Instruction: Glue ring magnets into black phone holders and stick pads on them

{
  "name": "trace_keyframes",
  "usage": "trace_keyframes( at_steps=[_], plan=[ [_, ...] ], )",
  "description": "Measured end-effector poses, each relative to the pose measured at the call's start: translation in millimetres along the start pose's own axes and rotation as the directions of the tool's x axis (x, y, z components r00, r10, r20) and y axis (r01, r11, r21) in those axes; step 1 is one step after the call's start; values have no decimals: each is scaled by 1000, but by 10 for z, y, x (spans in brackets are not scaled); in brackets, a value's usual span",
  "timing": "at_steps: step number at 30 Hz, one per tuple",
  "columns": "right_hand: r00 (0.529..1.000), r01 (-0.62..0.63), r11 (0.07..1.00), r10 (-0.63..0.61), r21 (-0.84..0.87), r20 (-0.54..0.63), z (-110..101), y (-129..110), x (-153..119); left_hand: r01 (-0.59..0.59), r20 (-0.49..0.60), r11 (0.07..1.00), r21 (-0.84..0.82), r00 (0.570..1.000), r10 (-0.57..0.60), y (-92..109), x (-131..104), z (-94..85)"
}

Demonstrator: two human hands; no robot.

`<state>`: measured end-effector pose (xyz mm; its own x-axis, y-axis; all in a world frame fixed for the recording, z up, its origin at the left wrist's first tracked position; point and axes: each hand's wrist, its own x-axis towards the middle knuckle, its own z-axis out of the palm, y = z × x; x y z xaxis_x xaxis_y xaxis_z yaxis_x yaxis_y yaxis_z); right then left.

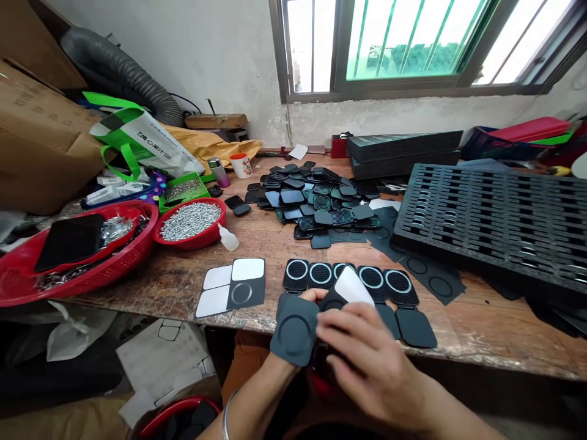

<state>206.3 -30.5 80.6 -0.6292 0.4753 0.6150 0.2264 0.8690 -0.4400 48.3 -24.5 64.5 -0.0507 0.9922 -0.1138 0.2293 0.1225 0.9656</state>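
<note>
Covering most of the left hand (313, 294) from the head camera, the pad (294, 333) hides its grip. The right hand (373, 357) bends its fingers at the pad's right edge, any pinch unclear. Beyond the pad, a sheet (352, 287) partly hides the cases (415, 328).

On the near right, a stretch of bare wood (486, 333) lets a hand pass between the row of holders (348, 275) and the table's edge, though the foam tray (495, 214) walls off everything beyond. I see another lane left of centre, running back between the sheet (215, 297) and the row; the bottle (228, 238) and red basket (197, 243) crowd its left side. Further back, the pile (316, 195) blocks the middle. Straight ahead, the right hand (367, 348) itself covers the row's front.
</note>
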Motion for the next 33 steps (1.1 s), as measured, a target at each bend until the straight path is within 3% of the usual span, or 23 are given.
trace_keyframes(
  at_steps=[4, 8, 10, 13, 17, 19, 23, 26, 28, 29, 31, 32, 33],
  plan=[
    [986, -157, 982, 149, -108, -80, -142, 291, -5, -75, 53, 997, 12, 996, 74, -40, -71, -7],
    [983, -183, 981, 184, -63, 15, -192, 381, 26, -74, 13, 995, 67, 997, 73, -31, -127, 46],
    [984, -162, 984, 167, -75, 67, -203, 361, 17, -48, 55, 998, 33, 997, 46, -2, -148, 56],
    [990, -55, 982, 77, -179, 118, -210, 316, -39, 59, 89, 983, -174, 995, -44, 35, -171, 60],
    [980, 161, 937, -115, -311, 161, -187, 280, -126, 291, 145, 803, -520, 957, -252, 25, -203, 76],
    [966, 235, 921, -186, -312, 180, -164, 263, -144, 337, 180, 745, -576, 941, -286, -10, -232, 84],
    [933, 334, 913, -286, -235, 218, -149, 170, -125, 374, 189, 720, -584, 926, -327, -106, -306, 23],
    [931, 326, 938, -296, -122, 213, -214, 49, -111, 322, 94, 761, -563, 940, -328, -166, -341, -251],
    [964, 230, 972, -220, -52, 150, -299, -17, -125, 229, -65, 831, -507, 951, -302, -201, -356, -605],
    [983, 161, 987, -158, -22, 97, -348, -35, -137, 160, -201, 885, -438, 942, -270, -223, -365, -827],
    [998, -25, 999, 27, 39, -49, -434, -34, -161, 97, -369, 927, -362, 898, -239, -284, -386, -1320],
    [984, -129, 988, 138, 84, -113, -462, -16, -168, 100, -496, 977, -188, 849, -182, -326, -396, -1567],
    [955, -228, 964, 249, 140, -159, -475, 10, -171, 117, -559, 986, -122, 812, -166, -376, -404, -1800]
  ],
)
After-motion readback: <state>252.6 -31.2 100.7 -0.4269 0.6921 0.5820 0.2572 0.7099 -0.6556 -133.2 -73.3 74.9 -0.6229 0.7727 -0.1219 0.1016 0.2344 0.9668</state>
